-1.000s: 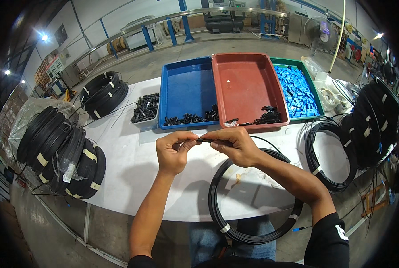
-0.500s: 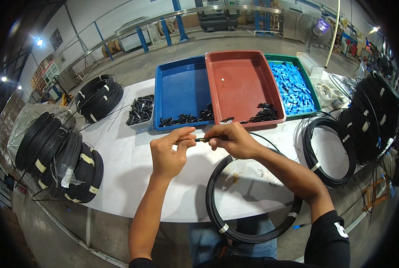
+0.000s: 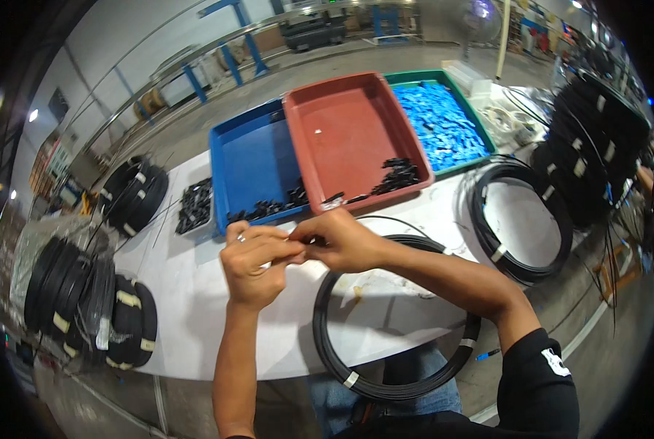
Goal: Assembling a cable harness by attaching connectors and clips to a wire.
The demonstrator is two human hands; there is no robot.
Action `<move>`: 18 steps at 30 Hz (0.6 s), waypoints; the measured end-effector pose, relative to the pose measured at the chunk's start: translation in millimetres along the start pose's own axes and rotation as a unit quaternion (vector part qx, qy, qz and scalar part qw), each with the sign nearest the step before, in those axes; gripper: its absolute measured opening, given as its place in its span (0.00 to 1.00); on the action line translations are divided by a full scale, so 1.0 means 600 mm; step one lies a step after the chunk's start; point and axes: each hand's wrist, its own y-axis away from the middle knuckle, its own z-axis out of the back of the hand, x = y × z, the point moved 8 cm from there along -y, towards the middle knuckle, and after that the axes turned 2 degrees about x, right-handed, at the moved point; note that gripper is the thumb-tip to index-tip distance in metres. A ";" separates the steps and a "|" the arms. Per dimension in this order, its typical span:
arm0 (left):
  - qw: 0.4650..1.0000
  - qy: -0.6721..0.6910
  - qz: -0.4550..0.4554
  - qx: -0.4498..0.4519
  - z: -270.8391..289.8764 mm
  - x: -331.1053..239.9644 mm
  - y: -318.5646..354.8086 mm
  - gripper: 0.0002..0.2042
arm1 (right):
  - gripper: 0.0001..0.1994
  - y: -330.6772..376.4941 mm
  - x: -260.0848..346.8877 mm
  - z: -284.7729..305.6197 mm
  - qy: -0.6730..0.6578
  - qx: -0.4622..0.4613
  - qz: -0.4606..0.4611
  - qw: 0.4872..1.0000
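Note:
Both hands meet above the white table (image 3: pixel 195 322). My left hand (image 3: pixel 257 267), wearing a ring, is closed, its fingertips pressed against those of my right hand. My right hand (image 3: pixel 345 241) pinches the end of a thin black cable (image 3: pixel 396 222), which arches back behind the wrist to a coil. What lies between the fingertips is mostly hidden. The black cable coil (image 3: pixel 322 322), bound with white tape, rests below my right forearm and overhangs the near table edge. A blue connector (image 3: pixel 484 356) hangs beside it.
Ahead stand a blue tray (image 3: pixel 254 150) and a red tray (image 3: pixel 345 135) with black parts, and a green tray (image 3: pixel 475 121) of blue pieces. A box of black parts (image 3: pixel 195 206) sits left. Cable coils (image 3: pixel 129 322) crowd the left; more coils (image 3: pixel 583 161) stack right.
The view has swung right, shifting the trays leftward. My hands have closed together, and the small black piece visible between them before is now covered by my fingers.

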 end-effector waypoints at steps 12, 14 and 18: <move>0.978 -0.067 0.193 0.053 -0.038 0.025 -0.093 0.07 | 0.09 -0.005 -0.035 0.013 0.131 -0.049 0.034 0.990; 0.996 -0.036 0.051 0.068 -0.113 -0.021 -0.173 0.06 | 0.04 -0.006 -0.048 0.007 0.189 -0.055 0.028 0.980; 0.955 0.029 -0.047 0.290 -0.388 -0.076 -0.272 0.07 | 0.13 -0.001 -0.140 -0.081 0.291 -0.089 0.135 0.943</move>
